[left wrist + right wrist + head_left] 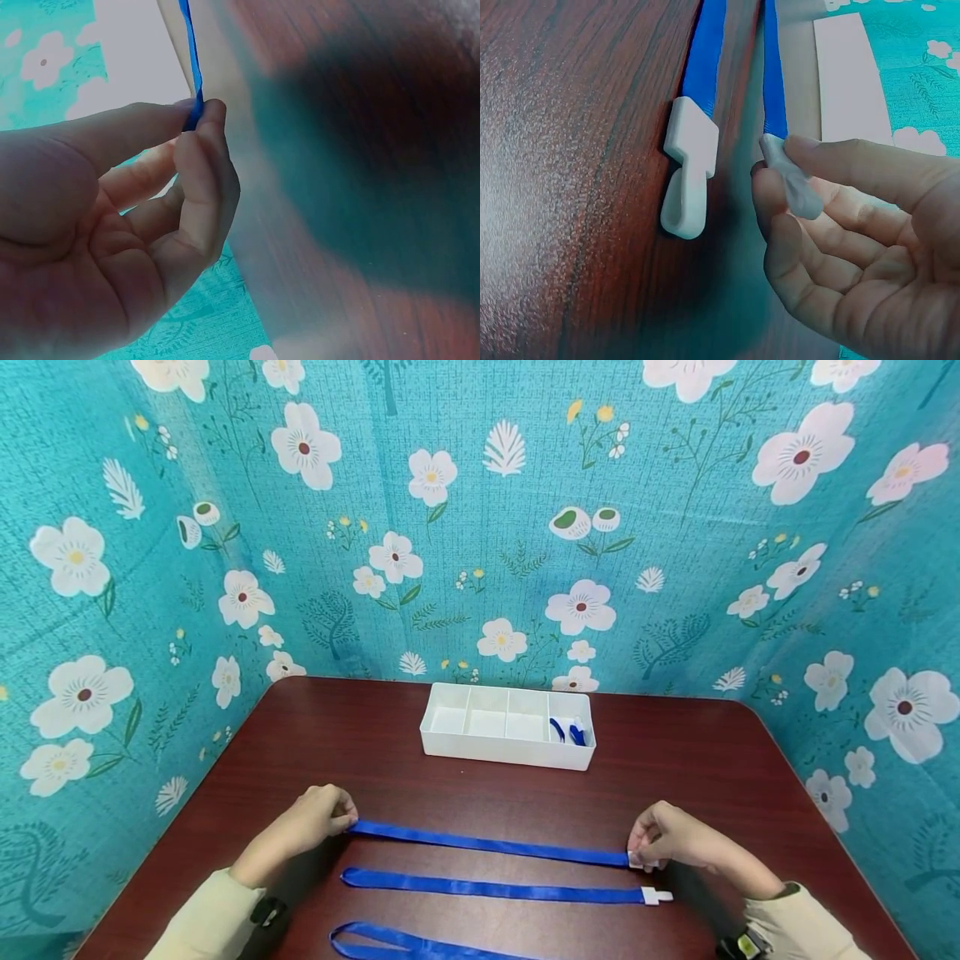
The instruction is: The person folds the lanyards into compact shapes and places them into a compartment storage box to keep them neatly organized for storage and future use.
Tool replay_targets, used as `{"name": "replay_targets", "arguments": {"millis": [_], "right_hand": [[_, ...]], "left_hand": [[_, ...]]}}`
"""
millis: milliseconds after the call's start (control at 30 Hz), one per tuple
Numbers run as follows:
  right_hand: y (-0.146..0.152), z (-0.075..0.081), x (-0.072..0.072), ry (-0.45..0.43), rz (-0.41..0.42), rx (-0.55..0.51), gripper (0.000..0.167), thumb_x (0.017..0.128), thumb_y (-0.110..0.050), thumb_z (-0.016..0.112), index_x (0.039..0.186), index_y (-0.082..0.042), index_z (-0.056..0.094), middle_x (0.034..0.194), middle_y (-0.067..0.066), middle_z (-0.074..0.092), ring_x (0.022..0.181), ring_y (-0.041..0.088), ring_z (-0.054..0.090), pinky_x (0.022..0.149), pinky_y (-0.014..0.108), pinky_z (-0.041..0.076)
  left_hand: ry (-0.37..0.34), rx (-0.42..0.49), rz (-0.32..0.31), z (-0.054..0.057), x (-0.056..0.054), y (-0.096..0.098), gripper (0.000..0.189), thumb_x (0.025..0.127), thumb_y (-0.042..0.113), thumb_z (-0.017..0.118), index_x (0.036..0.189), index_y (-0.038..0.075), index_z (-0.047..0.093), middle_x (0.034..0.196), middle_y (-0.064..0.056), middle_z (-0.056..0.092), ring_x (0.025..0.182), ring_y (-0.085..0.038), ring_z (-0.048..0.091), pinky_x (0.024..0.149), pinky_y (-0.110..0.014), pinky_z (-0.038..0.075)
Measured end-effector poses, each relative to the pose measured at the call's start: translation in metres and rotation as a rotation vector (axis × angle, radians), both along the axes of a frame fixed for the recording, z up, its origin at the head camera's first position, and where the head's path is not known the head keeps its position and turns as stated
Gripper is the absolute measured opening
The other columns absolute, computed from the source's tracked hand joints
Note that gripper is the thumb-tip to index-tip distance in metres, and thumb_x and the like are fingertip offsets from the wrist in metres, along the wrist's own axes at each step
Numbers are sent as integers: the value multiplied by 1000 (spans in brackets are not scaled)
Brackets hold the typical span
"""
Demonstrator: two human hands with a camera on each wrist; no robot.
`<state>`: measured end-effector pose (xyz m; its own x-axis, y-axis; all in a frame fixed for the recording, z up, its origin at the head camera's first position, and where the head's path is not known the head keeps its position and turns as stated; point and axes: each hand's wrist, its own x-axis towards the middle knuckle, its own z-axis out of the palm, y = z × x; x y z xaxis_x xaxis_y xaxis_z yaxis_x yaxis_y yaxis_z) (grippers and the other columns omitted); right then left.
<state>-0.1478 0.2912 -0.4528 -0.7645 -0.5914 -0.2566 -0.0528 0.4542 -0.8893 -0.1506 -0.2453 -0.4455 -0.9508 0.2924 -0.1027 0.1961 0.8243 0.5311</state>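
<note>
A blue lanyard (pixel 487 843) is stretched straight between my two hands. My left hand (pixel 318 817) pinches its looped end between thumb and fingertips; the left wrist view shows the blue strap (pixel 193 60) rising from that pinch. With thumb and fingers my right hand (pixel 675 839) grips the white plastic clip (pixel 795 176) at the other end. A second blue lanyard (pixel 487 887) lies flat and parallel, nearer me, its white clip (pixel 690 165) on the table beside my right hand. Closest to me is a third blue lanyard (pixel 405 941), partly cut off by the frame's lower edge.
Toward the back of the dark red wooden table (pixel 360 727) stands a white divided tray (pixel 495 750). Its rightmost compartment holds small blue pieces (pixel 576 735). A teal flowered cloth (pixel 465 527) hangs behind the table and at both sides.
</note>
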Motion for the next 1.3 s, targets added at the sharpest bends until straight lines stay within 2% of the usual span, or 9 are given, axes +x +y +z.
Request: {"name": "replay_targets", "arguments": {"millis": [267, 500, 667, 933, 1133, 1300], "right_hand": [[0, 2, -1, -39, -63, 19, 6, 86, 4, 69, 86, 10, 69, 72, 18, 69, 62, 24, 66, 52, 31, 54], [-2, 3, -2, -40, -81, 7, 8, 86, 1, 70, 88, 8, 69, 74, 20, 69, 63, 24, 67, 52, 30, 54], [-3, 6, -2, -41, -75, -10, 8, 87, 2, 70, 89, 9, 69, 75, 22, 68, 64, 24, 66, 53, 29, 54], [-8, 15, -3, -71, -63, -111, 16, 91, -1, 70, 95, 14, 67, 79, 28, 67, 66, 21, 66, 58, 29, 57], [-13, 18, -5, -76, -66, -142, 18, 91, -2, 70, 96, 15, 66, 82, 36, 65, 68, 24, 67, 60, 31, 57], [-15, 20, -5, -91, -73, -158, 20, 91, -3, 70, 98, 16, 66, 82, 34, 66, 68, 24, 68, 62, 32, 58]], "left_hand": [[-1, 57, 38, 5, 1, -2, 15, 90, 5, 72, 76, 9, 69, 65, 6, 60, 60, -10, 53, 53, -27, 44], [25, 158, 5, 13, -1, -4, 14, 89, 5, 74, 76, 5, 71, 65, 3, 64, 60, -10, 60, 54, -25, 51], [26, 216, -3, 20, -1, -1, 13, 89, 8, 75, 78, 4, 72, 67, 1, 65, 61, -15, 65, 56, -25, 54], [39, 229, -8, 28, -3, 7, 13, 90, 11, 74, 80, 5, 71, 68, 2, 65, 62, -16, 65, 58, -24, 55], [32, 249, -23, 36, -5, 13, 14, 91, 12, 74, 80, 5, 70, 68, 1, 65, 63, -19, 66, 59, -25, 56], [41, 258, -39, 43, -6, 20, 14, 91, 15, 74, 81, 6, 71, 69, 0, 66, 63, -18, 66, 60, -27, 57]]}}
